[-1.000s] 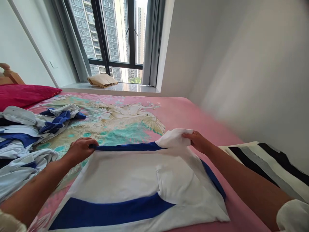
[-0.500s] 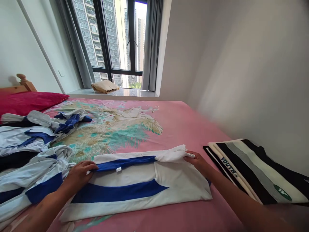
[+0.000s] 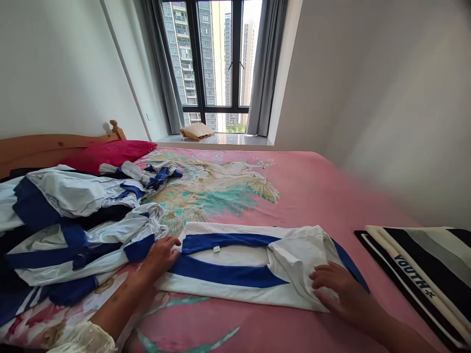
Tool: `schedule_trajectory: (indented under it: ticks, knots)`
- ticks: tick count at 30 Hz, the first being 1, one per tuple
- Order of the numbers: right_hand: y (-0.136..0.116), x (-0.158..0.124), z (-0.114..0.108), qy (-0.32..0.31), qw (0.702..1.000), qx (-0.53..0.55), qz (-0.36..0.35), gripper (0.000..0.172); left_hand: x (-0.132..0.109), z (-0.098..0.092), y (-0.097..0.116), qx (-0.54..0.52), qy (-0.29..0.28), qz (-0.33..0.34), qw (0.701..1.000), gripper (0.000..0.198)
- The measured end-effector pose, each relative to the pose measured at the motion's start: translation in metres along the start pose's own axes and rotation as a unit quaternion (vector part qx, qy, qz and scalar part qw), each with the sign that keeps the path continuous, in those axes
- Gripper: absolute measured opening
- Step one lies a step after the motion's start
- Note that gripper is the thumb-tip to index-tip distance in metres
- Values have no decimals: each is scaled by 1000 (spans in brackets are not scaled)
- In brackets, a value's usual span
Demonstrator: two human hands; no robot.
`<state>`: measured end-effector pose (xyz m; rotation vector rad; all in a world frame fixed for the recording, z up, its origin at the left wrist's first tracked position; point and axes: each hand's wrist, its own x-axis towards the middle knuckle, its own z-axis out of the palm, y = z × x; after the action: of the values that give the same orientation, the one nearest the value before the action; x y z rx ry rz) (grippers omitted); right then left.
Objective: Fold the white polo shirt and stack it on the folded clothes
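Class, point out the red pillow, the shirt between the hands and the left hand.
Red pillow point(image 3: 112, 154), head view: middle of its cover.
Shirt point(image 3: 246, 275), head view: its lower blue band.
Left hand point(image 3: 160, 256), head view: back of the hand.

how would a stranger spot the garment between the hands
On the pink bed, in the foreground, a white-and-blue garment reaches from the left hand to the right hand. Unlike the similarly coloured crumpled clothes to its left, it lies flat, a small white label showing.
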<state>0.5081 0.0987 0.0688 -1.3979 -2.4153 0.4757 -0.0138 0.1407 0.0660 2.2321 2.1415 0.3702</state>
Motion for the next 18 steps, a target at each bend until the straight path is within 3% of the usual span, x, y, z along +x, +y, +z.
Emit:
schedule_trajectory:
  ticks: [3,8,12,16,18]
  knots:
    - [-24,18,-3,74,997,22,-20,18,1,2,18,-2,12,44,999,24]
    - [-78,66,8,91,994,5,-56,13,9,16,40,41,-32,93,994,31]
    - [-98,105,16,64,997,-43,-2,18,18,24,40,58,-38,94,993,30]
    - [-95,133,25,6,995,-88,55,33,18,23,35,70,-32,101,992,28]
    - [-91,143,30,-44,992,-104,60,26,13,19,31,73,-27,98,992,28]
